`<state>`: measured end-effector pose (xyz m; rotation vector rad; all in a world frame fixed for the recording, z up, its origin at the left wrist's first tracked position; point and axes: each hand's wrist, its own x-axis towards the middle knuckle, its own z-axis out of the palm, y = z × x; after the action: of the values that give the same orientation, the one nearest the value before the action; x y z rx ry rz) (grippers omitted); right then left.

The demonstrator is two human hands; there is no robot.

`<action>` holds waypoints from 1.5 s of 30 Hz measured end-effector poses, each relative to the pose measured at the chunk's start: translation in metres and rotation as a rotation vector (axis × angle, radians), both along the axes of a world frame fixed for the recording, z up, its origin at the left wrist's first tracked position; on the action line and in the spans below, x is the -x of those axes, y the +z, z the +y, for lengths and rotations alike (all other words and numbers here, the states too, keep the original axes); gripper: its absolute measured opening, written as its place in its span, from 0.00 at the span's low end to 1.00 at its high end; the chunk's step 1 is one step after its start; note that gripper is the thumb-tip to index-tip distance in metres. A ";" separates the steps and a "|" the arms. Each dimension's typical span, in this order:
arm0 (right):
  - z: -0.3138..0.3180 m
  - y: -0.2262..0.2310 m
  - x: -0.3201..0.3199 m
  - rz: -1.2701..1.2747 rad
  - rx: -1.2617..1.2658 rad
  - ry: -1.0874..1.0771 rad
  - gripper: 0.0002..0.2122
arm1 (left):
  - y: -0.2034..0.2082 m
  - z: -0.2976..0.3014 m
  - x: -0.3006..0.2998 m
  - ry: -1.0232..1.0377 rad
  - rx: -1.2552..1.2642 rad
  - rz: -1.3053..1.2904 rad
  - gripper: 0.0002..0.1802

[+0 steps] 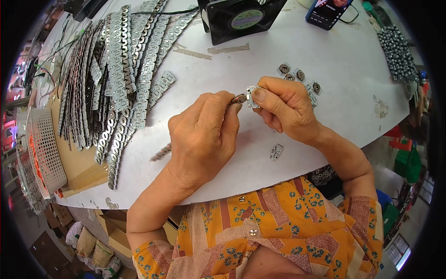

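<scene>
Over the middle of the white table, my left hand (pixel 200 132) is closed on a narrow strip of circuit boards (pixel 161 152). One end of it sticks out past the thumb and forefinger, the other shows blurred behind the wrist; the palm hides its middle. Facing it, my right hand (pixel 292 109) pinches a small circuit board (pixel 251 96) between thumb and fingers, right at the strip's end. I cannot tell whether the two are still joined. A loose circuit board (pixel 276 152) lies below my right hand. Several pieces with round metal parts (pixel 299 75) lie beyond it.
A large pile of circuit board strips (pixel 123 69) covers the table's left side, beside a white perforated basket (pixel 46 149). At the back stand a black fan (pixel 241 21) and a phone (pixel 327 13). A heap of small silvery parts (pixel 397 53) sits at the far right edge.
</scene>
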<state>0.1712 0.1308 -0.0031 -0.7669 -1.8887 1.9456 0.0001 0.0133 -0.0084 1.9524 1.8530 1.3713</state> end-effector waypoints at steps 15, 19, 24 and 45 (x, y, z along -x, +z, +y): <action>0.010 -0.008 -0.004 -0.020 -0.124 0.030 0.17 | -0.001 0.006 0.006 -0.073 0.020 0.046 0.11; 0.016 -0.009 -0.008 -0.043 -0.345 0.162 0.15 | 0.001 0.006 0.008 -0.089 -0.014 0.048 0.14; 0.026 -0.016 -0.011 -0.030 -0.717 0.034 0.14 | 0.000 0.000 0.004 -0.127 0.189 0.043 0.11; 0.012 -0.004 -0.009 0.009 0.514 0.135 0.18 | 0.027 -0.006 0.015 -0.275 0.619 -0.736 0.10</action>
<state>0.1799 0.1433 -0.0075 -0.7720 -1.4734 2.5590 -0.0149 0.0073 0.0186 1.1249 1.3552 1.0447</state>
